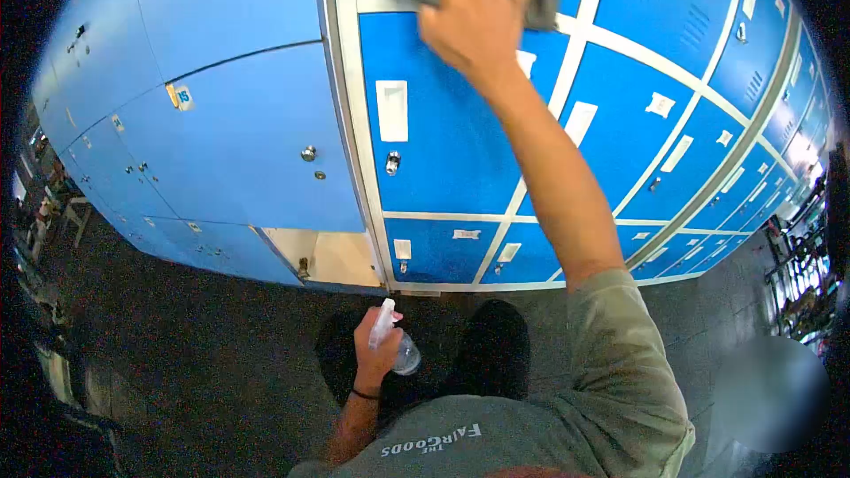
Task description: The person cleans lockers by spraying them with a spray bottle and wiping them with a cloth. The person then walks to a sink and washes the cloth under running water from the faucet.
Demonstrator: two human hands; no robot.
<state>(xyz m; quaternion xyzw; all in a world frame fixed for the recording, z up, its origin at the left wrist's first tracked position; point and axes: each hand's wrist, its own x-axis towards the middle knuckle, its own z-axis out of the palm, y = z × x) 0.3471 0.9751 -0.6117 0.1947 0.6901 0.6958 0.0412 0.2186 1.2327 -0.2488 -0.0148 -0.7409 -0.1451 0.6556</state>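
Observation:
At the top, my right hand (478,18) presses a dark grey cloth (542,4) against the blue locker door with its fingers spread over it. The cloth straddles the white frame strip (387,3) between two doors. Below it is a blue locker door (452,133) with a white label holder (392,111) and a metal lock (393,162). Low down, in front of my legs, my left hand (375,350) is closed round a spray bottle (406,356) with a white trigger head and a clear body.
Lighter blue lockers (239,133) stand on the left, and one low compartment (341,255) among them is open. More blue lockers (660,0) run away to the right. Dark floor (212,354) lies beneath. Gym-like racks (801,274) stand at the far right.

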